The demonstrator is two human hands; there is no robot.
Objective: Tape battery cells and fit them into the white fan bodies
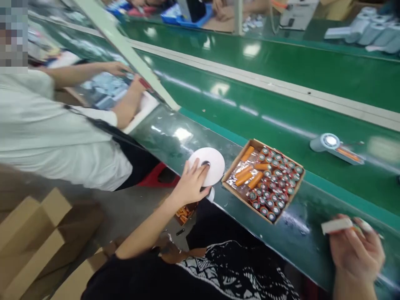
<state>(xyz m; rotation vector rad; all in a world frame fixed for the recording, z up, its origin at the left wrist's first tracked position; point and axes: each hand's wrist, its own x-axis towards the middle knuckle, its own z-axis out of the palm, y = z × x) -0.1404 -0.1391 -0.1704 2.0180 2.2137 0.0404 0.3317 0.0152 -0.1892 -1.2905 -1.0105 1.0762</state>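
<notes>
My left hand (191, 182) rests on a white roll of tape (210, 163) lying flat at the near edge of the green bench, fingers spread over its centre hole. My right hand (356, 249), at the lower right, grips a small white piece (336, 225) with something orange behind it. Between the two hands sits a shallow cardboard box (231, 183) with several orange cylindrical battery cells (275, 183), some upright, some lying on foil.
A small white and orange device (335, 146) lies on the green conveyor belt (281, 112). A person in a white shirt (46, 133) works to my left. Cardboard boxes (34, 233) stand on the floor. More white devices (371, 29) lie at the far right.
</notes>
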